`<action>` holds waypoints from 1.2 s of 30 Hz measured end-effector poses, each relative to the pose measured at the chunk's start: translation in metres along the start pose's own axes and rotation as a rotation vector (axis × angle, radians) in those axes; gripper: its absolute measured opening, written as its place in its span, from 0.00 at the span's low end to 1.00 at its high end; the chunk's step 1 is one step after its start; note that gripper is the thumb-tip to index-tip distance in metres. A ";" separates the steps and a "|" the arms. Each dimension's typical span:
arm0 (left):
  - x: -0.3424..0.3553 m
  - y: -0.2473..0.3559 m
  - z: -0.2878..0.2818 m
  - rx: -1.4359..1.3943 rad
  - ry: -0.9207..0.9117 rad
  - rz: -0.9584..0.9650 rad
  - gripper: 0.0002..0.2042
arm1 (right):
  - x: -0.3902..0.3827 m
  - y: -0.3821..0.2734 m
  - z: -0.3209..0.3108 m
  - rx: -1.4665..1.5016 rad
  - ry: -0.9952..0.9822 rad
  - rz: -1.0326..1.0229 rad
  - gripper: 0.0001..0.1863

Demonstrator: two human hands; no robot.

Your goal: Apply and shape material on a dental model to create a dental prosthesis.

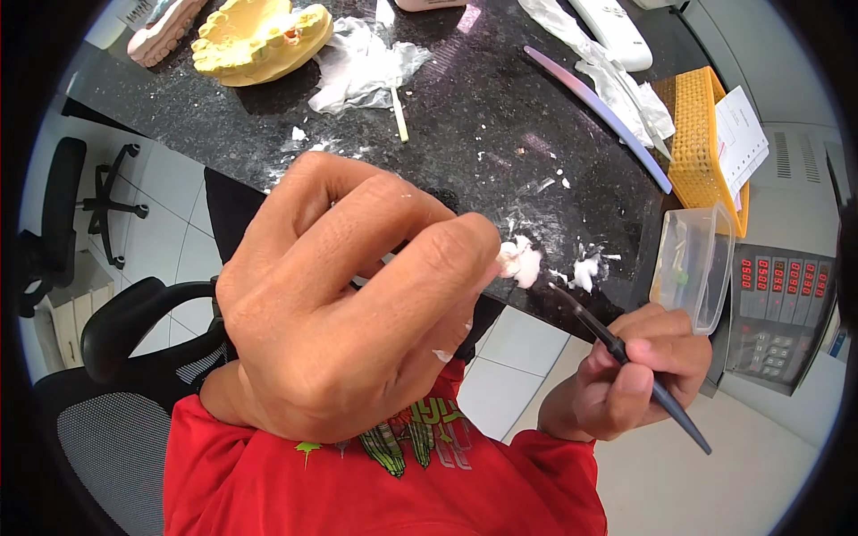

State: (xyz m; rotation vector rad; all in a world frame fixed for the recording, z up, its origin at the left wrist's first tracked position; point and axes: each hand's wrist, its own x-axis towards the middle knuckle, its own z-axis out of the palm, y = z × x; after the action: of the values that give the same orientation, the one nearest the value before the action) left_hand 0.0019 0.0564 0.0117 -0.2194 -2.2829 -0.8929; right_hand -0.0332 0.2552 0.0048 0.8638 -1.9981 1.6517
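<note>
My left hand (349,277) fills the middle of the view, its fingers curled into a pinch. At its fingertips is a small pinkish-white lumpy piece (523,263), partly hidden by the index finger. White residue marks the side of this hand. On the right, my right hand (639,371) grips a slim dark-handled brush (617,347) like a pen. The brush's thin tip points up and left, close to the piece and apart from it. A smear of white paste or powder (586,271) lies on the dark speckled counter (474,107) beside the tip.
Yellow dental casts (259,45), a pink cast (165,31) and crumpled white tissue (366,67) occupy the back left. A curved purple strip (599,112), yellow basket (693,134) and clear plastic box (688,263) stand right, near a digital panel (782,277). An office chair (134,402) stands left.
</note>
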 end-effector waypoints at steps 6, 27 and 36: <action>-0.001 0.001 0.000 -0.005 0.000 -0.030 0.07 | 0.003 -0.007 -0.003 0.067 -0.139 -0.117 0.08; -0.005 0.001 0.002 0.005 0.007 -0.057 0.07 | 0.001 0.001 0.008 -0.060 -0.134 -0.206 0.09; -0.004 0.000 0.001 -0.005 0.004 -0.049 0.08 | 0.003 0.001 0.007 -0.034 -0.134 -0.207 0.09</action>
State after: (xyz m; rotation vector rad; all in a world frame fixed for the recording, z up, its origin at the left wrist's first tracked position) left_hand 0.0047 0.0575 0.0086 -0.1646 -2.2911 -0.9236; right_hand -0.0358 0.2476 0.0040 1.1537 -1.9420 1.4755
